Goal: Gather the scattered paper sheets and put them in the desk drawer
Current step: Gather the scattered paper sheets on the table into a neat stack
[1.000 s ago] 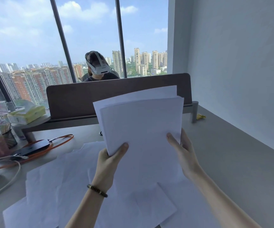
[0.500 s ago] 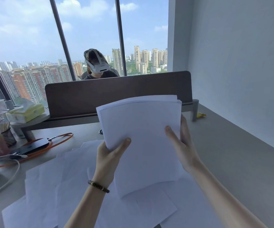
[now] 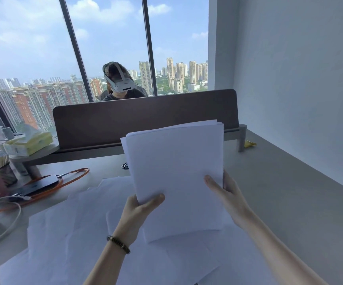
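**Squaring a gathered stack of paper before it goes to the drawer**

The stack of sheets [image 3: 174, 177] stands upright, its lower edge resting on the loose sheets [image 3: 67, 233] that lie spread over the tabletop [image 3: 290, 202]. The left hand [image 3: 137, 212] grips the stack at its lower left edge, thumb across the front face and fingers curled behind. The right hand [image 3: 228, 198] holds the right edge, thumb on the front and fingers wrapped behind the paper, so both hands are clamped on the same stack. The top edges of the sheets look nearly level, with slight steps at the upper right corner.

The step in hand appears to be aligning the stack. It is best done with a loose grip, so the sheets can slide against one another, and with light taps of the lower edge on a firm, flat place; the loose paper beneath may cushion or shift under the taps. Many sheets are not yet gathered, so the task seems to be at an early to middle stage. No drawer is in view.

At the left of the tabletop lie a phone [image 3: 36, 185] on an orange strap [image 3: 73, 175], a white cable [image 3: 12, 219] and a tissue pack [image 3: 29, 142]. Another person [image 3: 121, 83] sits beyond the divider [image 3: 145, 116].
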A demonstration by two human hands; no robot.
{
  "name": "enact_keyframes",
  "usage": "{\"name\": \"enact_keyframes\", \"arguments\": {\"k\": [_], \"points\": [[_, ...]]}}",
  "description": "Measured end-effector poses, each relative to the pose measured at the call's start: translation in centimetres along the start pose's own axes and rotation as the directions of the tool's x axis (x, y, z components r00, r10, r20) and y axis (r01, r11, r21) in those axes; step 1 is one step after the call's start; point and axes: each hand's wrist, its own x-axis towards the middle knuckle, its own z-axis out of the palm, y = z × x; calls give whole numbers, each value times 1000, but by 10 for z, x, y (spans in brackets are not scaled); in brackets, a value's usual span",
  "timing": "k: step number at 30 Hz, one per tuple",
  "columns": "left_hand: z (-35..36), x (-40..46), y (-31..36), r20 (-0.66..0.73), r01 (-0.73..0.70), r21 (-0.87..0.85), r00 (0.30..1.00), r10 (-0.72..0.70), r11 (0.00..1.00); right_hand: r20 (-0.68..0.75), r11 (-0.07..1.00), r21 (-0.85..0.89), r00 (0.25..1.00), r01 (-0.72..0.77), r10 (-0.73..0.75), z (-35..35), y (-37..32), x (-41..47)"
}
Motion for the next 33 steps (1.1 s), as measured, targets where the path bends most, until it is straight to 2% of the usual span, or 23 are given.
{"name": "enact_keyframes", "arguments": {"k": [6, 8, 11, 14, 16, 20, 25, 29, 31, 33], "points": [[13, 6, 4, -148, -7, 86, 989, 20, 996, -95, 998, -59, 995, 9, -15, 8, 14, 6], [16, 3, 2, -174, -5, 33, 985, 11, 999, -99, 997, -74, 995, 13, -20, 10, 17, 4], [16, -1, -7, -202, 61, -104, 976, -81, 993, -136, 995, -103, 991, -6, -8, 14, 22, 0], [13, 2, -7, -147, 132, -171, 977, -157, 976, -169, 991, -131, 986, -22, 0, 17, 18, 5], [8, 2, -6, -105, 131, -132, 984, -145, 983, -173, 987, -158, 985, -32, 4, 19, 17, 10], [2, 2, -4, -87, 54, 74, 995, -48, 996, -160, 985, -167, 987, -39, 12, 21, 18, 13], [-7, 1, -5, -148, 72, 214, 988, -40, 974, -96, 977, -156, 987, -146, 132, 23, 29, 13], [-24, -8, -8, -158, 129, 183, 982, -101, 975, 28, 919, -266, 951, -289, 307, 23, 38, 10], [-30, -15, -9, -155, 163, 133, 978, -142, 978, -7, 887, -324, 939, -328, 345, 23, 35, 6], [-36, -20, -10, -172, 201, 81, 968, -185, 976, -70, 871, -299, 920, -389, 387, 23, 32, 2]]}}
